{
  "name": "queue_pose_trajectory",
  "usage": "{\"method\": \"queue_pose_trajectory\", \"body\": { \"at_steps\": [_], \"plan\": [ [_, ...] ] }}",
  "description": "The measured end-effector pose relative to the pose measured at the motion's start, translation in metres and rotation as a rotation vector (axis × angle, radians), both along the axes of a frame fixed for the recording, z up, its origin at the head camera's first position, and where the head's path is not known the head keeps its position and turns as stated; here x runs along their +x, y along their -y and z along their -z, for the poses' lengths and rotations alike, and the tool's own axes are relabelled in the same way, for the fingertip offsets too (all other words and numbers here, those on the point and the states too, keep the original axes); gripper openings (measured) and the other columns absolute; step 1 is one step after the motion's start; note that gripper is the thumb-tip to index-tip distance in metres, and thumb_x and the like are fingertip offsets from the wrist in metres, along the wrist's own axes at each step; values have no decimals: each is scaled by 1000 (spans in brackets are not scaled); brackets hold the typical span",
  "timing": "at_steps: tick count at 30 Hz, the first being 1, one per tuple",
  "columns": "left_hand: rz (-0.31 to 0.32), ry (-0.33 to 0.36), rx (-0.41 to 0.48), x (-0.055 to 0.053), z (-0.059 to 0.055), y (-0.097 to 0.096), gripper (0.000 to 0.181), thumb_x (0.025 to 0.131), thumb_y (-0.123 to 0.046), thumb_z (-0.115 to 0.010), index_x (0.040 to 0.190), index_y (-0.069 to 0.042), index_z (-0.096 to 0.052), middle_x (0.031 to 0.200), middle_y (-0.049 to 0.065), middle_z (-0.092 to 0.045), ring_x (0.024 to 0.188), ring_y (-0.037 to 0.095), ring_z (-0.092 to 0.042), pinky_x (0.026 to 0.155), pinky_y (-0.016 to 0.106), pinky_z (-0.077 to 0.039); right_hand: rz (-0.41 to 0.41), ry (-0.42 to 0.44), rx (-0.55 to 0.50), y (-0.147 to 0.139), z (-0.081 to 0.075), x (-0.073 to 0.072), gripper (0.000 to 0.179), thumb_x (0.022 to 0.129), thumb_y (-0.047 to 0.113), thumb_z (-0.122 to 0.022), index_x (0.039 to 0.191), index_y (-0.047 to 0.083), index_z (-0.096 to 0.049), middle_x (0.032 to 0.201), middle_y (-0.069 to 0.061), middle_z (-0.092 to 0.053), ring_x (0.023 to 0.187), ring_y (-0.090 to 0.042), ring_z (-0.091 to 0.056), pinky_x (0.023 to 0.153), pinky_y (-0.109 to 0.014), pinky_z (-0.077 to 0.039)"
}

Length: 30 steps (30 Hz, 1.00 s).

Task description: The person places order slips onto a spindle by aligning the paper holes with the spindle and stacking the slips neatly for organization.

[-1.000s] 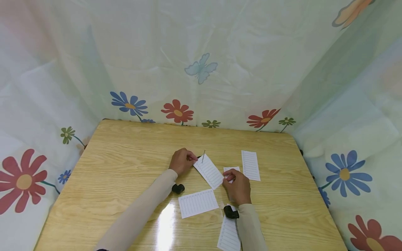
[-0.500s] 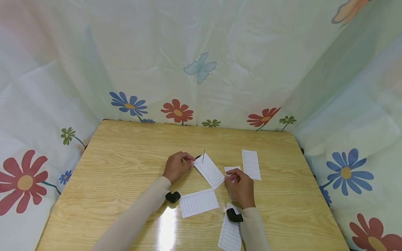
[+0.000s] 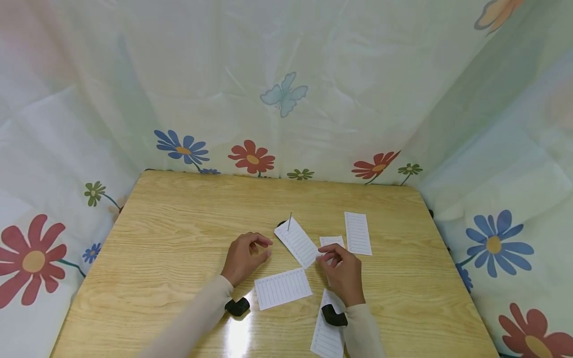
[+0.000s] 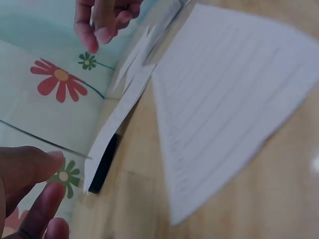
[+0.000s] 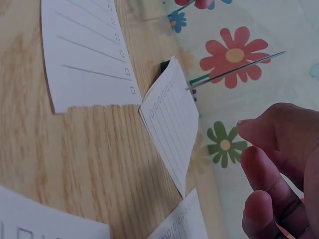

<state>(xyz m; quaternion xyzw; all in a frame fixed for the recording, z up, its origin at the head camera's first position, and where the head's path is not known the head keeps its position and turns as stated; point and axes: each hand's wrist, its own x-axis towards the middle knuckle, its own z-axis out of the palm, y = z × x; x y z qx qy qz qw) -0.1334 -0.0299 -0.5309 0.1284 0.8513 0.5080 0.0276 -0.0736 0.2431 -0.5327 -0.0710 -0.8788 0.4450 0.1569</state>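
Observation:
A thin metal bill spike point(image 3: 290, 222) rises from a black base point(image 4: 104, 165), which is mostly covered. Lined paper slips point(image 3: 299, 244) with small checkboxes are pierced on the spike and slant down toward the right. My left hand point(image 3: 243, 257) hovers left of them, fingers loosely bent, holding nothing. The right hand point(image 3: 343, 274) is beside their lower right corner; in the right wrist view its thumb and fingers point(image 5: 257, 162) are apart with no paper between them. Another lined slip point(image 3: 283, 288) lies flat in front of the spiked ones.
On the wooden table point(image 3: 188, 214), one slip point(image 3: 357, 233) lies at the right and another point(image 3: 331, 241) sits partly behind the right hand. A further slip point(image 3: 326, 333) lies partly under the right forearm. A flowered curtain point(image 3: 215, 99) encloses the table's back and sides.
The left hand has let go of the spiked slips' upper corner and drawn back toward the lower left. The right hand has shifted only slightly; the slips stay on the spike.

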Motion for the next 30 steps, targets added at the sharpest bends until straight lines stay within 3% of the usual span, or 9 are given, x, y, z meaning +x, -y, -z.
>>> {"method": "queue_pose_trajectory", "body": {
  "at_steps": [10, 18, 23, 30],
  "plan": [
    [-66, -50, 18, 37, 15, 14, 24, 85, -13, -90, 104, -24, -80, 101, -9, -77, 94, 16, -65, 85, 31, -53, -97, 10, -40, 8, 8, 1, 22, 80, 4, -89, 95, 18, -81, 75, 6, -69, 64, -7, -55, 61, -21, -43],
    [-119, 11, -4, 63, 22, 16, 29, 81, -12, -92, 102, -27, -78, 102, -14, -75, 89, 13, -59, 82, 27, -48, -164, 25, -55, 11, 14, 3, 25, 81, 3, -91, 96, 21, -82, 77, 7, -70, 64, -6, -55, 60, -21, -45],
    [-131, 3, -32, 75, 23, 14, 32, 78, -11, -94, 100, -29, -78, 99, -15, -75, 85, 13, -55, 79, 25, -46, -183, 66, -30, 12, 13, 4, 26, 79, 4, -92, 97, 20, -83, 79, 7, -71, 65, -6, -54, 61, -21, -45],
    [-132, -69, -109, 84, 25, 11, 36, 72, -13, -98, 96, -31, -78, 91, -16, -72, 80, 5, -47, 73, 21, -43, -221, 161, 22, 13, 13, 5, 28, 75, 11, -97, 97, 22, -84, 82, 7, -70, 69, -7, -52, 65, -20, -44]
  ]
}}
